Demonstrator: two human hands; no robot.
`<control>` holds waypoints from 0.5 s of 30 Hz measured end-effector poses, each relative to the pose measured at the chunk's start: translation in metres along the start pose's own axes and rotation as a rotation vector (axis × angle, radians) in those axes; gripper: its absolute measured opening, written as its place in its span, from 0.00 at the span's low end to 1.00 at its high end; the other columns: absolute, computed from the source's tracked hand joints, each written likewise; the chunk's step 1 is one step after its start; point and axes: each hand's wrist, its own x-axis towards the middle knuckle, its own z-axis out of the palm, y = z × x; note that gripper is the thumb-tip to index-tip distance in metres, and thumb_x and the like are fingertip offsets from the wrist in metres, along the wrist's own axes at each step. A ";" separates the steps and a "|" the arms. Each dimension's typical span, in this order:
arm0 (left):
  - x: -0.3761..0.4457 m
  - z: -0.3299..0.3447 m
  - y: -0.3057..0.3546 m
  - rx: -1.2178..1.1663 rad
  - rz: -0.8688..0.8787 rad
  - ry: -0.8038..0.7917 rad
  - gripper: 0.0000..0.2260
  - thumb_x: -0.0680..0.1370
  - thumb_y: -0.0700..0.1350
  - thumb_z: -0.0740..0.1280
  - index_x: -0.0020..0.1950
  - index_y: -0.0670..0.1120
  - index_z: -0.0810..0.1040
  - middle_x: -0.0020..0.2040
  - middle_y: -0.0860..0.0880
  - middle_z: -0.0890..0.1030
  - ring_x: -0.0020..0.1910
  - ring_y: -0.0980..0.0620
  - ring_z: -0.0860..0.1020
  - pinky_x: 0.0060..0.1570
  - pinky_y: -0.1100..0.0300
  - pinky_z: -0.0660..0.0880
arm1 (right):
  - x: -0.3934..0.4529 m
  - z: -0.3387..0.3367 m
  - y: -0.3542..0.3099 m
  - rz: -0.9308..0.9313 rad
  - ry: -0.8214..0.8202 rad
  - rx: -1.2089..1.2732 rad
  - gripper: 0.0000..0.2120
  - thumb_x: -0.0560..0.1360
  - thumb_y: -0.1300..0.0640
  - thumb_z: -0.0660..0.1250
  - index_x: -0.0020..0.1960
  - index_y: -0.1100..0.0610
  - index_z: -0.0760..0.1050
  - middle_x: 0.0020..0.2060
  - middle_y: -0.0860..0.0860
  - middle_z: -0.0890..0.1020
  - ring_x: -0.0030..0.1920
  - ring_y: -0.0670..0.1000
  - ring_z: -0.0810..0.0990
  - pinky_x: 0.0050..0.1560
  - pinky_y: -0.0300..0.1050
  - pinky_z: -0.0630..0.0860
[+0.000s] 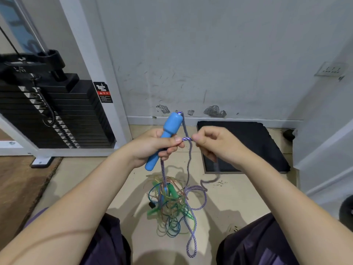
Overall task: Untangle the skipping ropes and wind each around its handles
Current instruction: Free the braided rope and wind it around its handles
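Note:
My left hand (154, 145) grips a blue skipping-rope handle (165, 135) held upright and tilted right, thumb and finger also pinching its purple-white braided rope (186, 139). My right hand (214, 144) pinches the same rope just to the right of the left thumb. The rope runs from the handle's top down past both hands, blurred, to the floor. Below lies a tangled pile (172, 205) of green, blue and clear-orange ropes with a green handle (173, 191) in it. Purple-white loops (193, 243) trail out of the pile toward me.
A black weight stack (57, 115) in a white frame stands at the left. A black mat (248, 142) lies on the floor at the right by the wall. My knees (267, 243) frame the pile at the bottom. A wall socket (331, 69) is at the upper right.

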 end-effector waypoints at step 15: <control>0.001 -0.011 -0.015 0.154 -0.212 0.008 0.07 0.80 0.40 0.65 0.45 0.40 0.80 0.33 0.47 0.80 0.32 0.52 0.77 0.45 0.55 0.75 | 0.004 -0.005 0.005 -0.013 0.073 0.059 0.17 0.82 0.50 0.61 0.40 0.61 0.76 0.26 0.55 0.73 0.26 0.53 0.67 0.29 0.44 0.63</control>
